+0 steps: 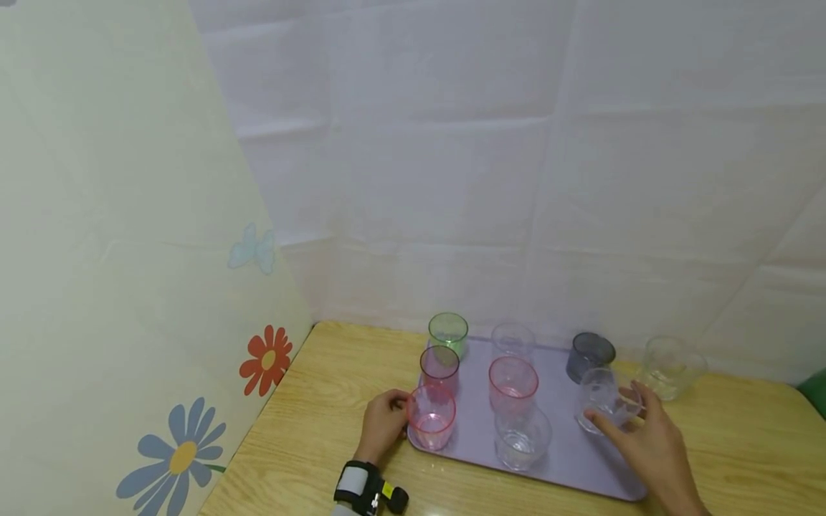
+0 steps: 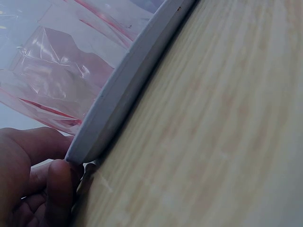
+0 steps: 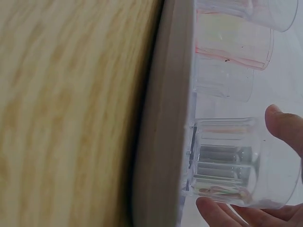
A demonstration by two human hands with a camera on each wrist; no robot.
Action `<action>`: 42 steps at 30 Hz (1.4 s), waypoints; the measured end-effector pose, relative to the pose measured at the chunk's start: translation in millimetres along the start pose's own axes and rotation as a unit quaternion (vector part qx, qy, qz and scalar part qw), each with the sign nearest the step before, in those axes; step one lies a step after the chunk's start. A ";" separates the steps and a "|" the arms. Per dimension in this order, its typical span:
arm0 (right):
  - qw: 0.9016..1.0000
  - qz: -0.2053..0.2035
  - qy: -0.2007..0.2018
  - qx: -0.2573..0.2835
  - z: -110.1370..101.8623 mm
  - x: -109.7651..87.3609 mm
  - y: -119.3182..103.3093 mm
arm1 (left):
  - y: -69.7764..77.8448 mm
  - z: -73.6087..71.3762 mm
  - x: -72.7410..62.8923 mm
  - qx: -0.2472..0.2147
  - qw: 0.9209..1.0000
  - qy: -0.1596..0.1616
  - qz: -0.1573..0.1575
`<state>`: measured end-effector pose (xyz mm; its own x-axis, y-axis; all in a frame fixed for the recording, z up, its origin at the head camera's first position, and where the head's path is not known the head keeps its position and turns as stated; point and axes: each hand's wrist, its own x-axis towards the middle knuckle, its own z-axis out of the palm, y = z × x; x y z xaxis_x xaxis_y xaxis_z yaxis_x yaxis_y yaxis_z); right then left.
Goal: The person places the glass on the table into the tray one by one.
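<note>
At the left front corner of a lilac tray (image 1: 574,462), my left hand (image 1: 382,426) grips the tray's rim (image 2: 116,85) with curled fingers, beside a pink cup (image 1: 431,424). My right hand (image 1: 653,443) holds a clear cup (image 3: 225,158) between thumb and fingers at the tray's right side. That cup looks upright, its base on or just at the tray surface. A dark grey cup (image 1: 589,356) stands right behind it. Another clear cup (image 1: 521,443) is at the tray's front middle, with a red-rimmed pink cup (image 1: 513,385) behind it.
Farther back on the tray are a dark-rimmed cup (image 1: 440,371), a green cup (image 1: 448,332) and a clear cup (image 1: 513,338). A larger clear vessel (image 1: 671,369) stands on the wooden table (image 1: 310,408) to the right. A white-covered wall (image 1: 419,179) rises behind.
</note>
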<state>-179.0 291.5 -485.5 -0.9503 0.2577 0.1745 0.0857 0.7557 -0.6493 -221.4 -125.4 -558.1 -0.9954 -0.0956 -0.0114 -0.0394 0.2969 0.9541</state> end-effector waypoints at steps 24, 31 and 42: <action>1.000 -0.001 -0.009 0.001 7.1 -0.8 1.8 | 0.2 0.6 -0.8 0.002 1.000 -0.001 0.005; 1.000 -0.004 -0.020 -0.004 7.3 1.4 6.4 | 0.2 0.3 -0.8 0.008 1.000 -0.001 0.009; 0.997 -0.038 0.005 0.064 -14.0 3.8 14.0 | 0.4 0.3 0.5 0.016 1.000 0.007 0.014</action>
<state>-177.2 311.4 -483.5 -0.9494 0.2089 0.2346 -0.0264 0.6911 -0.7223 -221.9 -125.1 -557.8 -0.9949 -0.0993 0.0201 -0.0138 0.3292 0.9442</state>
